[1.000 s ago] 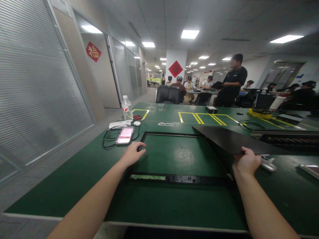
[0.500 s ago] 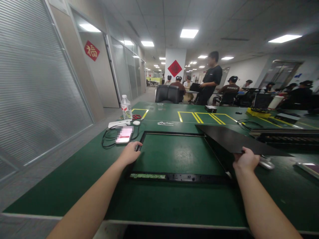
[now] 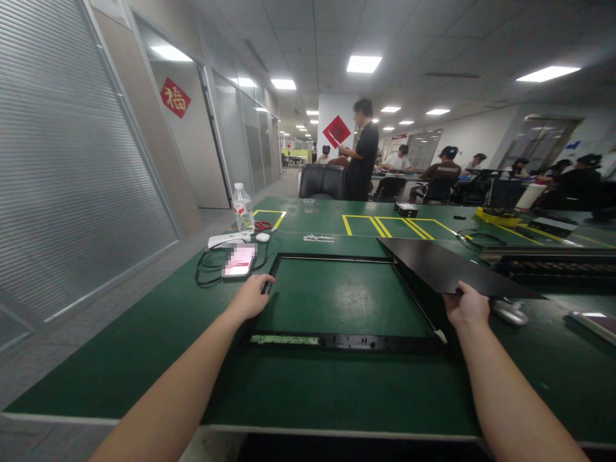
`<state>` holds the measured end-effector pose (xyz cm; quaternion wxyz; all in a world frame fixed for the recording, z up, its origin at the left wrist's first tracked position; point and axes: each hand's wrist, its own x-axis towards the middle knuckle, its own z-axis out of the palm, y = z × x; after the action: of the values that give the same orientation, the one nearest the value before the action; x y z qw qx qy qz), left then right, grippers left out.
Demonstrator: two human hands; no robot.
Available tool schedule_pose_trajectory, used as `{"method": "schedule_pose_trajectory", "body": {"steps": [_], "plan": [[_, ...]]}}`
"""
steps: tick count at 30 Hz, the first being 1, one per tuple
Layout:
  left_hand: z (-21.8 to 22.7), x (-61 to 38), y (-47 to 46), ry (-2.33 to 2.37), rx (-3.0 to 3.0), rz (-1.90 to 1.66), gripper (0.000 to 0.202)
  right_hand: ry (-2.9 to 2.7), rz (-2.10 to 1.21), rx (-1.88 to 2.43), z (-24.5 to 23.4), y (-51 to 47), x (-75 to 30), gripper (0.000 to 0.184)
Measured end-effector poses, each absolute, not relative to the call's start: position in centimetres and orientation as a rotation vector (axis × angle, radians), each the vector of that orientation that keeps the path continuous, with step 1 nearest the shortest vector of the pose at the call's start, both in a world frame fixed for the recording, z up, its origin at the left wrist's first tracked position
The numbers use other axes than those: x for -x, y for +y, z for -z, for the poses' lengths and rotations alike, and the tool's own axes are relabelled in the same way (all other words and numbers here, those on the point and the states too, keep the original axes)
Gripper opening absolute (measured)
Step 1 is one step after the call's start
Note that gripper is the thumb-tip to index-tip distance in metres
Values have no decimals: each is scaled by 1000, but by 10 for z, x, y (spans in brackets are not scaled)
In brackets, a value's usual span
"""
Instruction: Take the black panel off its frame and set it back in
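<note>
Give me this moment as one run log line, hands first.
left hand: on left side of black frame | right hand: holding dark panel by near edge | black frame: lying on green table

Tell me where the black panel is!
In the head view, the black panel is right of centre, held in the right hand, beside the black frame.

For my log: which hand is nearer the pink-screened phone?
Left. The left hand, on the black frame, is just this side of the phone; the right hand, holding the black panel, is far to its right.
</note>
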<state>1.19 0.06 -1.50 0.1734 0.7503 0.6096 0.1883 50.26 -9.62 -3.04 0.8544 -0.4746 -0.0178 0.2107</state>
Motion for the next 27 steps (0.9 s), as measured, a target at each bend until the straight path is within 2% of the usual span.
{"method": "schedule_pose_trajectory", "body": {"steps": [27], "plan": [[16, -12, 1, 1693, -2108, -590, 46, -181, -575, 922, 31, -98, -509, 41]]}}
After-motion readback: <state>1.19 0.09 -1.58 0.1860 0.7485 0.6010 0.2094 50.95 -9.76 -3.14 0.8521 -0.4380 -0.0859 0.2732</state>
